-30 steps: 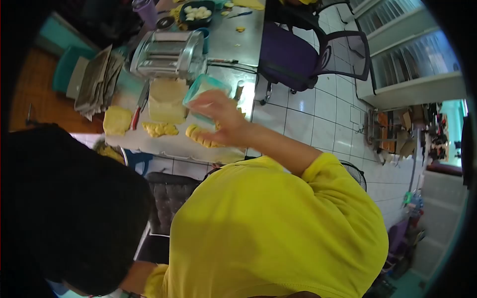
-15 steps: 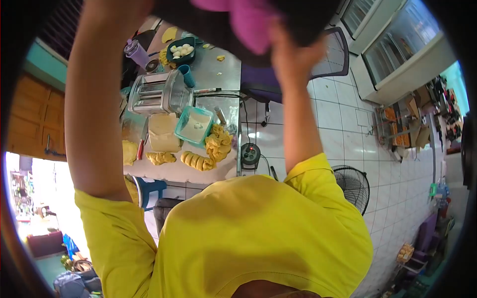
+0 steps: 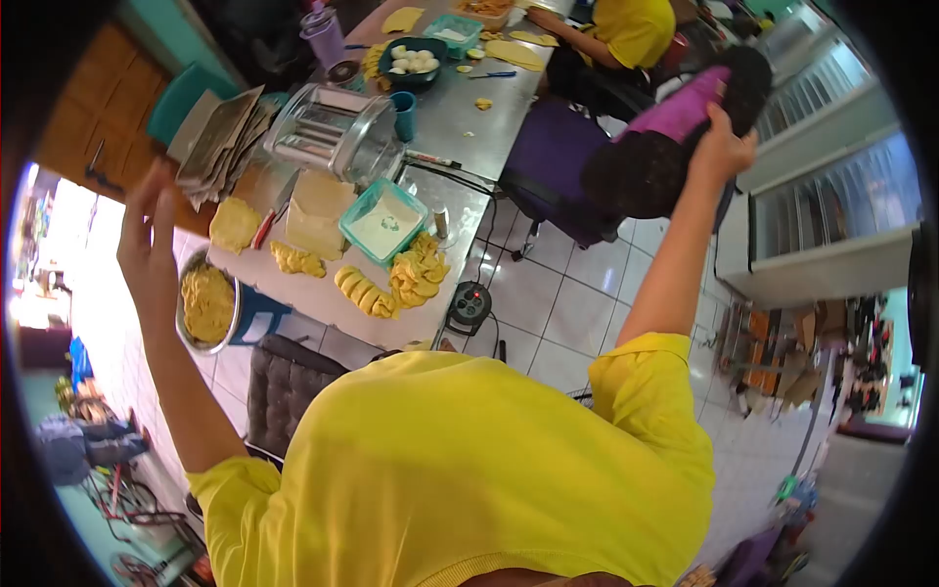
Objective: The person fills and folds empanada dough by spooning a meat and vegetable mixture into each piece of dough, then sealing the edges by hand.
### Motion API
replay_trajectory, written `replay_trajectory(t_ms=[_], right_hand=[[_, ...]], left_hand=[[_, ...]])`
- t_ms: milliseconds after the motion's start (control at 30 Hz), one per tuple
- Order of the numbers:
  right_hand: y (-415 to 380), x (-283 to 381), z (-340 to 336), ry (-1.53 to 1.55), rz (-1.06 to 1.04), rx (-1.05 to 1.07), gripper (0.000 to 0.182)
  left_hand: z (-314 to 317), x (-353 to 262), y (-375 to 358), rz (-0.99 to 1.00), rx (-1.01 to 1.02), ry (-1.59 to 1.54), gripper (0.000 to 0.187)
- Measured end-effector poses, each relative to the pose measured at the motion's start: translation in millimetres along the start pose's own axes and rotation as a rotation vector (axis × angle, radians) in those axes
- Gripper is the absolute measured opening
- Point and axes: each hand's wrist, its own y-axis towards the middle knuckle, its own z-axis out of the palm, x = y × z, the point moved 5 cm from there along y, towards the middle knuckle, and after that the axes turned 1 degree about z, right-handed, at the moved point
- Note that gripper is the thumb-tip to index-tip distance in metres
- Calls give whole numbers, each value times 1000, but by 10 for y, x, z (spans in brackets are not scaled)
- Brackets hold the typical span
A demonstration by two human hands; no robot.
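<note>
My right hand (image 3: 724, 149), raised at the right, is closed around a black-and-purple padded item (image 3: 641, 161). The item is long with rounded dark ends; its exact kind cannot be made out. My left hand (image 3: 147, 230) is lifted at the left with its fingers apart and nothing in it. Beyond it are a stack of folded papers (image 3: 217, 142) and a flat piece of dough (image 3: 235, 225). Below the left hand's side of the table, a pot of yellow dough (image 3: 207, 301) stands on a blue stool (image 3: 262, 318).
The metal table (image 3: 479, 132) holds a pasta machine (image 3: 337, 132), a teal tub of flour (image 3: 383, 221), a sliced dough roll (image 3: 364, 292) and a bowl of eggs (image 3: 413, 64). Another person in yellow (image 3: 634, 29) sits at its far end. A purple chair (image 3: 558, 161) and power reel (image 3: 469, 307) flank it.
The black-and-purple item has gone from overhead to the right in my right hand. My left hand has come down to the left. The view now takes in the other person and the dough pot.
</note>
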Motion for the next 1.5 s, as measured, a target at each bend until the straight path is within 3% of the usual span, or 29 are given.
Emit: replay_trajectory(t_ms=[33,100,167,233,300,333,367,400,433,467,533,567,600,633,667,700,733,767,833,900,1033,1133,1200,1233,1333,1400,1433,1500], right_hand=[[116,-206,15,-35,-7,-13,33],[239,-286,-9,-88,121,-149,36],[422,-743,-44,86,151,-329,39],[410,-1154,-100,104,440,-407,41],[175,-1705,-256,-107,641,-435,44],[-77,-1750,-343,-342,772,-430,48],[-283,-2205,-504,-465,884,-244,58],[-630,-2024,-562,-551,868,-209,67],[-905,-2928,-741,-358,962,-182,75],[-1258,-2821,-821,-487,934,-40,76],[-1797,-3455,-903,-678,938,423,80],[-2153,-3233,-881,-811,731,438,79],[-2485,-2665,-802,-844,692,567,74],[-2886,-2762,-922,-833,576,617,67],[-3242,-2528,-992,-833,694,718,62],[-3600,-2367,-1121,-798,650,805,52],[-4165,-2986,-1514,-741,775,951,43],[-4521,-2963,-1764,-719,813,1074,36],[-4697,-1968,-1845,-801,1321,1263,36],[-4846,-1595,-2030,-753,1431,1337,32],[-4986,-1266,-2351,-804,1494,1168,29],[-5084,-862,-2193,-822,1495,899,26],[-5222,-678,-1995,-653,1311,605,27],[-5371,-539,-1813,-654,1301,555,27],[-5581,95,-1353,-656,1222,607,25],[-5752,433,-929,-705,1291,600,26],[-5821,533,-823,-739,1343,558,26],[-5870,569,-680,-756,1316,526,28]], left_hand=[[-156,439,-192,-154,-6,99,31],[-443,1019,-680,-271,-75,131,31],[-672,1416,-1210,-417,-121,199,29],[-832,1941,-1751,-578,-152,231,29],[-831,1998,-2074,-522,-150,297,31],[-814,2131,-2258,-596,-95,290,31],[-806,2240,-2428,-670,-41,279,31],[-779,2274,-2574,-731,37,291,34],[-732,2270,-2702,-790,119,301,36],[-669,2243,-2828,-867,184,288,38],[-561,2465,-3248,-931,332,284,43],[-536,2637,-3468,-915,414,292,45],[-500,2584,-3510,-955,499,272,47],[-384,2483,-3491,-985,584,250,48],[-304,2441,-3477,-1045,636,240,49],[-244,2462,-3458,-1096,689,227,50],[-194,2578,-3457,-1040,725,259,51],[-136,2692,-3418,-1021,783,274,51],[-43,2887,-3234,-978,827,334,51],[58,3169,-3069,-956,827,317,51],[466,4216,-2928,-818,866,272,48],[806,4804,-2651,-634,1218,497,48],[973,5336,-2739,-535,1444,625,56],[1081,5595,-2726,-507,1548,666,63],[1304,5904,-2792,-452,1764,631,69],[1521,6033,-2949,-156,1889,610,72],[1580,6031,-3031,-165,1905,575,72],[1741,6012,-3140,-62,1931,604,52]])
